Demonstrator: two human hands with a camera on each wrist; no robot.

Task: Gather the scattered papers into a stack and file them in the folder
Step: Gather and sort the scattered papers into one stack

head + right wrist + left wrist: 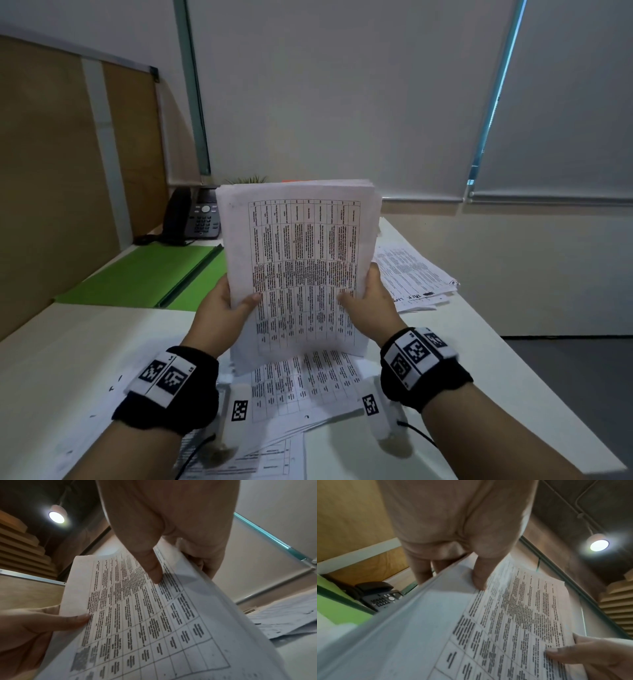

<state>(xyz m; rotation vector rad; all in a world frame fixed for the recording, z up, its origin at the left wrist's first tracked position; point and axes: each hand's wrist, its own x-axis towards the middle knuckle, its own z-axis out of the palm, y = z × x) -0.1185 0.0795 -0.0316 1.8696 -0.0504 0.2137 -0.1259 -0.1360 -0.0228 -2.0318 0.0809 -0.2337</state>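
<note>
A thick stack of printed papers [301, 260] stands upright above the desk, table-printed side facing me. My left hand [236, 301] grips its left edge, thumb on the front and fingers behind. My right hand [363, 298] grips the right edge the same way. The left wrist view shows the left thumb [479, 577] pressed on the stack [488, 622]. In the right wrist view the right thumb [154, 569] lies on the top sheet [145, 615]. An open green folder [147, 274] lies flat on the desk to the left. Loose sheets [301, 387] lie under the stack.
More loose papers [411, 274] are spread at the right, near the desk's far edge. A dark desk phone [195, 219] stands behind the folder, against a wooden partition [51, 171]. Bare white desk [85, 342] shows at the left front.
</note>
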